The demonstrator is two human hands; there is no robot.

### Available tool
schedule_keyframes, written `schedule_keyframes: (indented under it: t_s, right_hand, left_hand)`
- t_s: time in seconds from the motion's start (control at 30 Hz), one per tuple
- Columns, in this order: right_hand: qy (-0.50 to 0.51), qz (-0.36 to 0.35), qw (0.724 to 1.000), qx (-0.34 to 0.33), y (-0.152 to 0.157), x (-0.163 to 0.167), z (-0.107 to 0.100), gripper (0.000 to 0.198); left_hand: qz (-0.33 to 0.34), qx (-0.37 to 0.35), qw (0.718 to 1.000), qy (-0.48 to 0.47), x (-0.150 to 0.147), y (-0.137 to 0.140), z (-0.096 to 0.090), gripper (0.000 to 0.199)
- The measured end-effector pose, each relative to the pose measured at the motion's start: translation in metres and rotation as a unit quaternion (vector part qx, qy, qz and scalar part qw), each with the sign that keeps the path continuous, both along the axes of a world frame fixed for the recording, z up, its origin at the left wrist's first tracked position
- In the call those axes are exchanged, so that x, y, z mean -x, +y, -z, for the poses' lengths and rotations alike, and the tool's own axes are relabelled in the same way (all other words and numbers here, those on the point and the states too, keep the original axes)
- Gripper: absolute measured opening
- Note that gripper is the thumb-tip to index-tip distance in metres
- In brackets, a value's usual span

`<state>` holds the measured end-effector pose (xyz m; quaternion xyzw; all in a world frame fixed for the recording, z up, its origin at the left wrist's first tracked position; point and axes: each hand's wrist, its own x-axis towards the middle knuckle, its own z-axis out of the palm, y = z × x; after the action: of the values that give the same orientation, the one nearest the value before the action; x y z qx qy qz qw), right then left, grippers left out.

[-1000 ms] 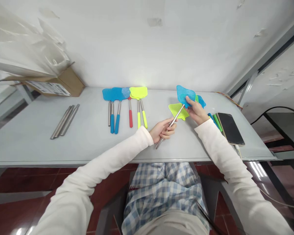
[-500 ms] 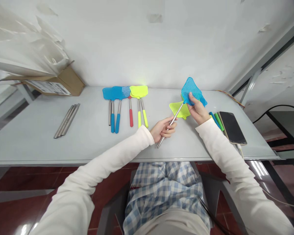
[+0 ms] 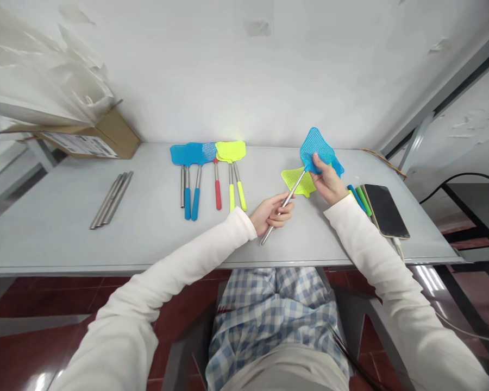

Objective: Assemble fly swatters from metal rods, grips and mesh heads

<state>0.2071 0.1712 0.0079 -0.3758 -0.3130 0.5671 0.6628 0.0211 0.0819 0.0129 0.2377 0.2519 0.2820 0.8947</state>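
My left hand (image 3: 272, 213) is closed around the bare metal rod of a blue fly swatter (image 3: 314, 145), which slants up to the right above the table. My right hand (image 3: 328, 180) pinches the lower part of its mesh head, thumb on top. The rod's lower end sticks out below my left fingers with no coloured grip on it. Under and behind the held swatter lie a yellow-green swatter head (image 3: 295, 182) and another blue head (image 3: 338, 165), partly hidden by my right hand.
Left of my hands lie blue swatters (image 3: 195, 155), a red-handled swatter (image 3: 217, 194) and yellow swatters (image 3: 231, 151). Several metal tubes (image 3: 111, 201) are farther left, near a cardboard box (image 3: 116, 136). At right are blue and green grips (image 3: 364, 200) beside a phone (image 3: 386, 212) with a cable.
Hardly anything differs. Both hands keep the same hold on the blue swatter, and the whole view has shifted very slightly.
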Motion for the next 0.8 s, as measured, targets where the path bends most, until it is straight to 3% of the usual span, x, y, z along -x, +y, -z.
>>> schedule_keyframes:
  t_s: [0.3, 0.57, 0.8]
  right_hand:
    - [0.007, -0.012, 1.000, 0.002, 0.002, 0.000, 0.003, 0.026]
    - [-0.006, -0.016, 0.999, 0.033, -0.002, 0.004, -0.001, 0.018]
    - [-0.017, 0.001, 1.000, -0.004, -0.007, 0.009, -0.002, 0.023]
  left_hand:
    - [0.000, 0.005, 1.000, -0.008, 0.001, 0.001, 0.000, 0.018]
    - [-0.006, 0.022, 1.000, -0.012, 0.000, -0.001, -0.001, 0.022]
    - [-0.045, 0.065, 0.997, -0.011, 0.000, -0.001, -0.004, 0.020]
